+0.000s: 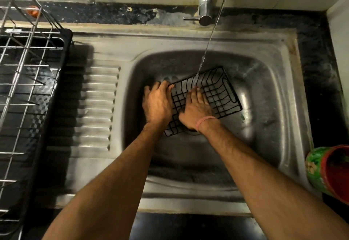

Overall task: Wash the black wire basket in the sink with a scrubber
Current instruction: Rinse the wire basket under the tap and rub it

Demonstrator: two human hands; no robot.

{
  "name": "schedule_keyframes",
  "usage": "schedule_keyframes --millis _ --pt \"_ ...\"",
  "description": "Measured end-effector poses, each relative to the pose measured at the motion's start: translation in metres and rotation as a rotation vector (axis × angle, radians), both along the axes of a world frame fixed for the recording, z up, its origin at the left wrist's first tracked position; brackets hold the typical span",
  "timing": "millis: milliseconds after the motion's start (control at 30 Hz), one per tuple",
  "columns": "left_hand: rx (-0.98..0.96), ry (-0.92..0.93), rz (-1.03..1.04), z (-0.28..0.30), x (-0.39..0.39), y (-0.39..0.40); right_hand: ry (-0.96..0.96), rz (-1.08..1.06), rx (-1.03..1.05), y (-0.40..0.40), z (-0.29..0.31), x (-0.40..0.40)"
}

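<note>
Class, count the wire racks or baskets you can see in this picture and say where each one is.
2. The black wire basket lies in the sink under the running water; the metal dish rack stands on the counter at the left, partly cut off by the picture's edge.

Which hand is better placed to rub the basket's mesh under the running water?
The right hand, probably. Its fingers lie flat on the black wire basket mesh, right where the water stream lands. The left hand grips the basket's left edge, steadying it in the sink.

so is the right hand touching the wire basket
Touching: in the head view the right hand lies flat on the black wire basket, fingers spread over its grid.
</note>
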State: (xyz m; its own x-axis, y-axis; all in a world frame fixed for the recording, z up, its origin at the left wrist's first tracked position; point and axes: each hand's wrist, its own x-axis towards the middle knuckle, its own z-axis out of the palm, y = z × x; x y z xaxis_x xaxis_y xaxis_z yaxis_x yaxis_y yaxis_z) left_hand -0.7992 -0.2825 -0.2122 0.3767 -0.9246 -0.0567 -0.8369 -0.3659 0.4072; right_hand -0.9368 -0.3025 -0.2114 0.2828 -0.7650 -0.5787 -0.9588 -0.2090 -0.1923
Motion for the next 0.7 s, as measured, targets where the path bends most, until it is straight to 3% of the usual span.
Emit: schedule_keyframes --millis 100,300,467,600,700 --pt "0.004 0.003 -0.003 0.001 0.0 0.0 0.005 0.054 0.022 -0.004 0.002 -0.009" --pt "0.007 0.026 0.009 0.002 -0.003 0.003 0.062 -0.114 0.009 -0.01 0.003 -0.02" --pt "0.058 0.055 0.083 0.011 -0.013 0.025 0.042 0.047 -0.005 0.002 -0.012 -0.011" --pt "0.215 -0.028 -0.127 0.023 -0.009 0.014 0.085 0.189 -0.06 0.001 -0.018 -0.027" --pt "0.264 0.018 -0.249 0.022 -0.001 -0.006 0.059 0.196 -0.057 -0.002 -0.017 -0.03"
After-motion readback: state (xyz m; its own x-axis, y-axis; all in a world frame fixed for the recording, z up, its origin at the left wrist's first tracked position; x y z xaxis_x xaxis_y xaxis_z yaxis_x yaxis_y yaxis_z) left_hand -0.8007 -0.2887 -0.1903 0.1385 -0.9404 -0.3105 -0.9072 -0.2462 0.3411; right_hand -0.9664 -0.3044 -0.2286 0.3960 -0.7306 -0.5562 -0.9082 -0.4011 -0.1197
